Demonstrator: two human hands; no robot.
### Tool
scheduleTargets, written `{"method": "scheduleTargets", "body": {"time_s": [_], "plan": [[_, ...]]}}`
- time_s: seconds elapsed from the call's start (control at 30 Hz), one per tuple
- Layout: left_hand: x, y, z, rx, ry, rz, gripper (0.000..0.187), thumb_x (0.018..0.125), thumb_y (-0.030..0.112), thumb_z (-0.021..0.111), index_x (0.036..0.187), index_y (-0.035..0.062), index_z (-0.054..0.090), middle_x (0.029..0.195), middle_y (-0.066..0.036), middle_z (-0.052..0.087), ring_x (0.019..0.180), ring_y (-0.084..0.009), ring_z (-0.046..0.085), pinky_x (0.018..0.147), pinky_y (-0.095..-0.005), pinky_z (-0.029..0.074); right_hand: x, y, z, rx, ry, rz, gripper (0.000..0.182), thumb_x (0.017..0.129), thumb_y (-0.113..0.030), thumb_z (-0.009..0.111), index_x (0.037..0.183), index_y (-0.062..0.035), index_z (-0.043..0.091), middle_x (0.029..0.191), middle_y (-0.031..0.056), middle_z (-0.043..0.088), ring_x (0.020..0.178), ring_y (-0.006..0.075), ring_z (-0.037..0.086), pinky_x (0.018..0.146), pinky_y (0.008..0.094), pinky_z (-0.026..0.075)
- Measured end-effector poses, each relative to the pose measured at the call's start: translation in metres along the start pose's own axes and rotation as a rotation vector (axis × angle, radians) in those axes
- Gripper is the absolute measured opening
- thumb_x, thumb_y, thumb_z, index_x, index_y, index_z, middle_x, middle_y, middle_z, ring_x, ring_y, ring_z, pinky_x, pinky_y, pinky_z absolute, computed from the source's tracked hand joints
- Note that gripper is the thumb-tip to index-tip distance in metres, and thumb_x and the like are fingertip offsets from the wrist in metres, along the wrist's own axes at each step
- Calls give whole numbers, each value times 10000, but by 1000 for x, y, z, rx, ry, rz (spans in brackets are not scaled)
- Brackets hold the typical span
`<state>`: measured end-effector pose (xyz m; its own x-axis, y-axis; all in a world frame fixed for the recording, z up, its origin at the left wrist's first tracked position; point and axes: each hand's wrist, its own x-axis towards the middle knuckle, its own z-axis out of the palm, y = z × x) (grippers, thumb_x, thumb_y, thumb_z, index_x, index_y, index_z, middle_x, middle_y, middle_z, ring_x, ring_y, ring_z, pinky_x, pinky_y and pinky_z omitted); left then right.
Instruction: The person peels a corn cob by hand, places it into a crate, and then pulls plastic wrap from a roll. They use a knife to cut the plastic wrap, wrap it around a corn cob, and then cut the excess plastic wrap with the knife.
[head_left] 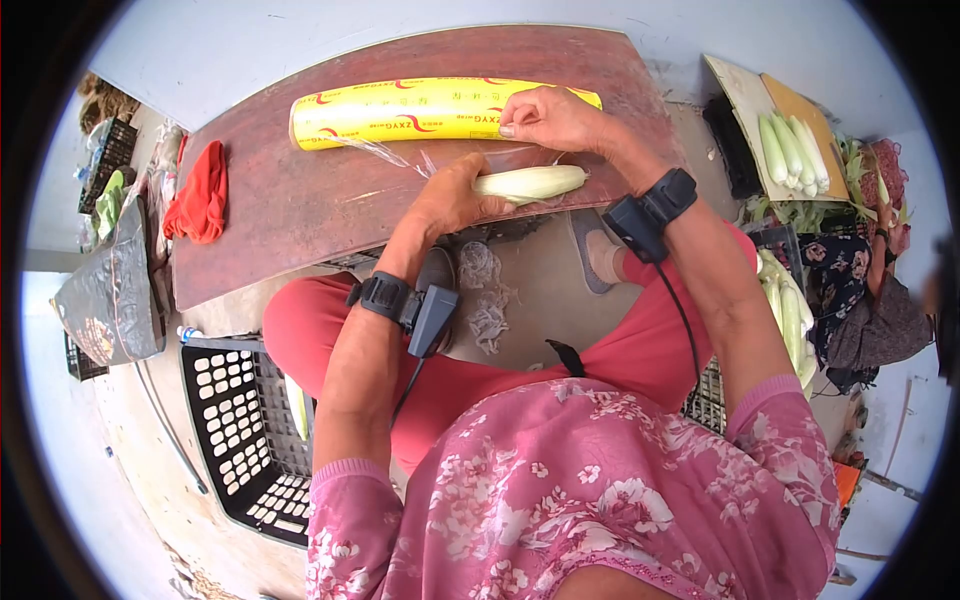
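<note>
An ear of corn (530, 184) in pale husk lies at the near edge of the reddish table (290, 215). My left hand (455, 195) is closed round its left end. Behind it rests a yellow roll of plastic wrap (400, 112) with red print, set crosswise. Clear film stretches from the roll toward my left hand. Over the right part of the roll is my right hand (550, 118), its fingers pinched together; whether film is between them is too small to make out.
A red cloth (200, 195) lies on the table's left side. At lower left stands a black crate (235, 430) with one ear inside. More corn (790, 310) is piled at my right. Several ears (793, 152) lie on a board farther right, near another person (865, 270).
</note>
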<state>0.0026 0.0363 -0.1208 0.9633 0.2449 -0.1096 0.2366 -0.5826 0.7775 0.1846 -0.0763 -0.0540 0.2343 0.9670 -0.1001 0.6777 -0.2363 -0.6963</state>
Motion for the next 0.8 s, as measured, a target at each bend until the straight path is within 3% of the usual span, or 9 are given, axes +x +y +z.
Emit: {"method": "scheduleTargets", "body": {"time_s": [0.03,0.23,0.33,0.47,0.53,0.63,0.73,0.8], "plan": [[1,0,0,-7,-6,-8,540,697,309,852,1060,3,596,980,-220,674,970,-365,650,816,-409,494,-1,-1,-2,0,-17,2,145,875,-113,643,981,-14,648,758,14,659,725,83,569,700,255,478],[2,-2,-2,-14,-22,-31,548,711,318,842,1100,-4,628,995,-221,678,971,-371,649,834,-405,493,0,3,-8,-20,-63,-43,127,863,-78,620,971,-19,653,698,-18,604,680,68,522,647,247,441],[3,-6,-1,37,4,15,522,733,318,830,1091,-13,643,982,-210,679,945,-342,650,833,-393,491,0,4,-7,-4,-79,-19,161,819,-159,664,908,-27,690,832,86,693,777,174,633,717,312,496],[5,-8,0,140,85,93,510,756,356,811,1074,-13,661,955,-193,681,909,-314,647,821,-383,485,-9,4,-9,36,-105,-12,143,821,-126,666,924,-31,690,836,75,696,780,172,633,712,312,494],[9,-4,-5,30,-24,12,533,741,368,816,1088,-7,665,988,-226,671,959,-360,638,845,-401,482,-10,7,-10,54,-129,-26,142,822,-116,669,938,-37,691,848,72,700,792,177,641,722,316,497],[9,-5,-6,-34,-67,-29,544,740,381,813,1093,-7,668,997,-243,666,981,-379,632,854,-408,479,-15,6,-9,23,-101,-55,71,855,-91,651,901,-37,652,658,-8,601,635,86,531,618,268,445],[8,-7,-7,-48,-77,-10,538,748,387,806,1091,-5,671,990,-238,667,979,-376,633,851,-407,478,-17,9,-10,-35,-114,11,133,825,-114,672,945,-63,699,823,64,702,779,193,649,714,332,506],[8,-9,-10,-46,-86,44,539,751,392,803,1093,-3,672,984,-231,668,971,-369,634,844,-402,478,-19,12,-11,-81,-83,-2,122,825,-110,667,934,-67,700,801,61,697,764,193,647,701,332,506]]}}
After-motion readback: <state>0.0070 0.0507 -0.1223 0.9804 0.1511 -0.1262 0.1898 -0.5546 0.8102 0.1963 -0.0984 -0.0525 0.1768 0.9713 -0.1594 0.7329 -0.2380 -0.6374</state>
